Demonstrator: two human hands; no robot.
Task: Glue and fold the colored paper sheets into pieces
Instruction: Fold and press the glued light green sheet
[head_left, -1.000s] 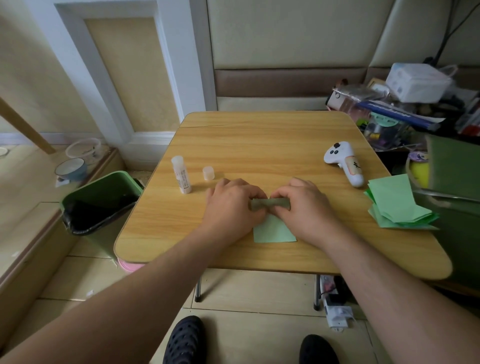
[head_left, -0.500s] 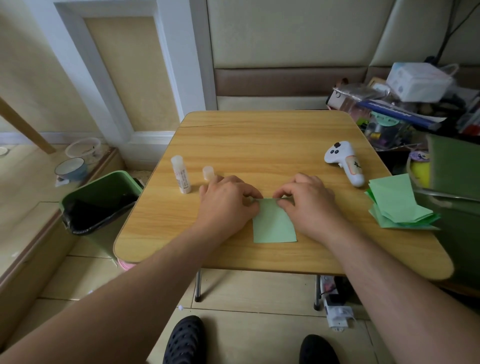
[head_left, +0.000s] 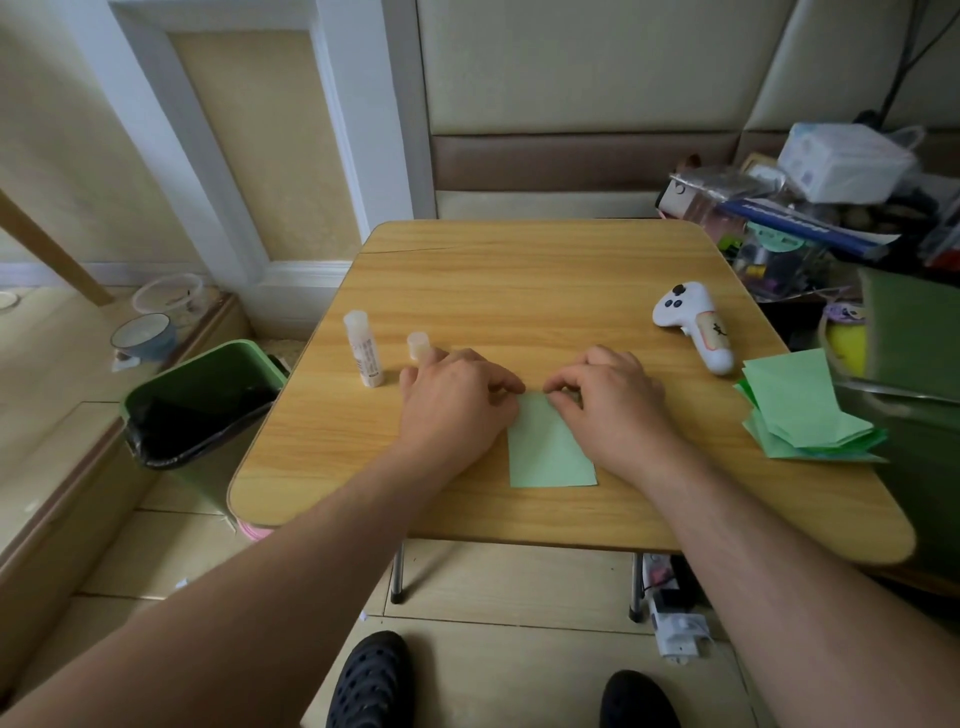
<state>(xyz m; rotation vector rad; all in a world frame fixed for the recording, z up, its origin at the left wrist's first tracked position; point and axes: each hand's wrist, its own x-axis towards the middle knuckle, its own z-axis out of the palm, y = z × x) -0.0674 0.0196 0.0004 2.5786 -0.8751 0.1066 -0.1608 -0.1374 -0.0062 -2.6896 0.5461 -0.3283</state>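
head view: only camera, wide-angle, edges warped
table (head_left: 519, 270): wooden, landmark; near right corner blurred
green paper sheet (head_left: 550, 447): flat on table near its front edge, centre; far corners and side edges covered by both hands, far edge barely shows between them
left hand (head_left: 457, 400): on sheet's left far corner; fingers curled, thumb and index tips together at the paper edge, looks like a pinch; contact itself too small to confirm
right hand (head_left: 608, 400): on sheet's right far corner; fingers curled, thumb and index pinching the edge; other fingertips tucked under, not visible
glue stick (head_left: 363, 348): upright on table, left of left hand, uncapped
glue cap (head_left: 418, 345): standing just beside the stick, touching or just behind left hand's finger, cannot tell which
green paper stack (head_left: 805, 415): table's right edge, fanned, overhanging; count unreadable
white controller (head_left: 693, 325): on table, beyond the stack
green bin (head_left: 208, 395): floor, left of table, black liner
clutter right of table: mostly unidentifiable
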